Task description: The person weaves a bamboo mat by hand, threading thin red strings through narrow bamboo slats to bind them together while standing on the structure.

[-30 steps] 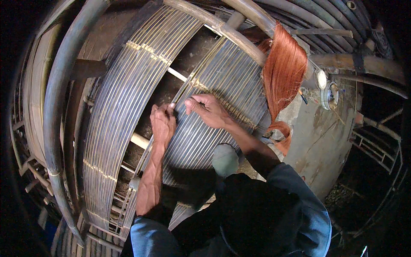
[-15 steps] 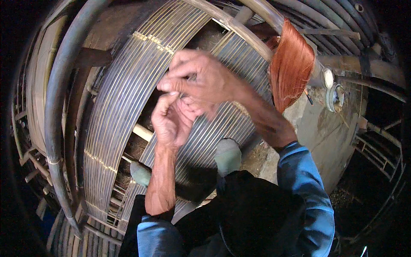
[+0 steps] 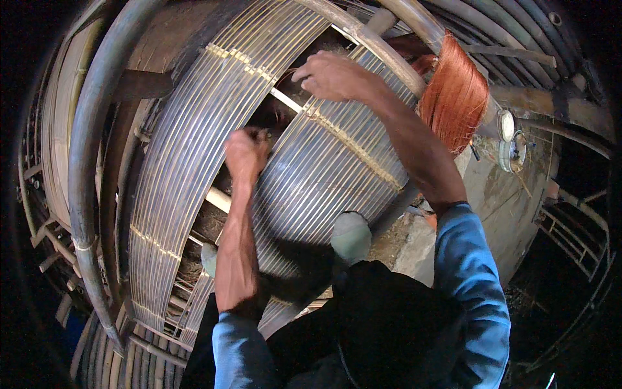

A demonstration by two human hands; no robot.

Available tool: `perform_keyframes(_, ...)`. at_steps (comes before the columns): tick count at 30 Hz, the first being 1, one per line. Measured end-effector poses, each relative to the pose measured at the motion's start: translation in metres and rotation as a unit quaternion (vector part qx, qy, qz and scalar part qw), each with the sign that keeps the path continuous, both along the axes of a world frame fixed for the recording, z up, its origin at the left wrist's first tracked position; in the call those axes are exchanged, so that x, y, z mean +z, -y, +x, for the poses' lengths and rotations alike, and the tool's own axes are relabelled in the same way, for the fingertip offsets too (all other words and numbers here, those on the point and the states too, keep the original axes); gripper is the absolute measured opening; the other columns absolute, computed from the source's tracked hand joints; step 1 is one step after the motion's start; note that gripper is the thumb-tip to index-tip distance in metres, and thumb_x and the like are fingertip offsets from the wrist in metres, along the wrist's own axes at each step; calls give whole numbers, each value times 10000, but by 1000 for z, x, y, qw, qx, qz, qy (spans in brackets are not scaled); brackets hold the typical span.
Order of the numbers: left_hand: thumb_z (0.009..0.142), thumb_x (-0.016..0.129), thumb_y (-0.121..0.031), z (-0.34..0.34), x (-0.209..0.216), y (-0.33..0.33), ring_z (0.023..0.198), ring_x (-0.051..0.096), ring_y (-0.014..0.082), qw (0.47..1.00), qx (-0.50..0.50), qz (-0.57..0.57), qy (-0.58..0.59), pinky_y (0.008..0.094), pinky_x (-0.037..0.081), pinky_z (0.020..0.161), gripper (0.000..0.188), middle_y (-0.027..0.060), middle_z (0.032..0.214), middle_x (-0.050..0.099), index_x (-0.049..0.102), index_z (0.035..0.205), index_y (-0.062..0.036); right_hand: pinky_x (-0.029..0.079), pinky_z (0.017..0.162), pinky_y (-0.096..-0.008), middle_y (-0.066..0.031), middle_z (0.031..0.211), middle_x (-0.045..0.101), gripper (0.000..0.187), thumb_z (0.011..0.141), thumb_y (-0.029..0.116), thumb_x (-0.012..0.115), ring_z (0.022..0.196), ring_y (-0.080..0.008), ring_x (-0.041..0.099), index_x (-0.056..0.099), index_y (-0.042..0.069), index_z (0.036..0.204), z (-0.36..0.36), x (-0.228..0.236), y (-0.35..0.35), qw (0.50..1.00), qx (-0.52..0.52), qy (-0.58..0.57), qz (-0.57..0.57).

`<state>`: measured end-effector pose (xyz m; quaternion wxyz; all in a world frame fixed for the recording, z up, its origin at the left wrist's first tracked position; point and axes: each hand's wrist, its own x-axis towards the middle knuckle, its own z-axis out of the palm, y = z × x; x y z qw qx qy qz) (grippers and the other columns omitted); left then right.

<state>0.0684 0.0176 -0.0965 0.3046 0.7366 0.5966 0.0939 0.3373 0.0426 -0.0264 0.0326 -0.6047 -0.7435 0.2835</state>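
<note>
Two panels of thin slats, a left slatted panel point(image 3: 188, 142) and a right slatted panel point(image 3: 324, 181), lie with a dark gap between them. Pale lashings cross the slats in rows. Over that gap, my left hand point(image 3: 245, 155) is closed and slightly blurred; whatever its fingers grip is hidden. Farther off and to the right, my right hand point(image 3: 340, 78) hovers by the far end of the right panel, fingertips pinched together. A faint reddish strand seems to show at those fingertips, too fine to name surely. Hanging over a pole is a bundle of copper-red fibres point(image 3: 455, 94).
A thick bamboo pole point(image 3: 91, 142) curves along the left. Another pole point(image 3: 363, 32) crosses the far side. At right, a round tin point(image 3: 513, 152) stands on the pale floor slab point(image 3: 486, 201). My foot point(image 3: 351, 236) rests at the right panel's near side.
My hands, together over the gap before, are now apart. The right hand has moved away and to the right; the left has turned into a fist. The view has shifted slightly.
</note>
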Motion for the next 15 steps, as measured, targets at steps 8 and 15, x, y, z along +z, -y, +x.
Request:
perform_keyframes(8,822,644,-111,73,-58,-28,633,678,324,946,168,-158,230,366,526,608,179,186,740,711,725,800,47,534,914,-501,-191,1092,695,294,828,141,632,1071,-389,640,763,147,1091,-35,-65,-16,992,35,103,-67)
perform_keyframes(15,930,555,-83,49,-9,-26,633,592,132,847,205,-355,340,294,495,601,188,89,780,673,693,971,38,470,1025,-405,-112,1156,653,184,934,115,576,1199,-294,577,730,70,1022,26,-36,45,981,-81,-159,73)
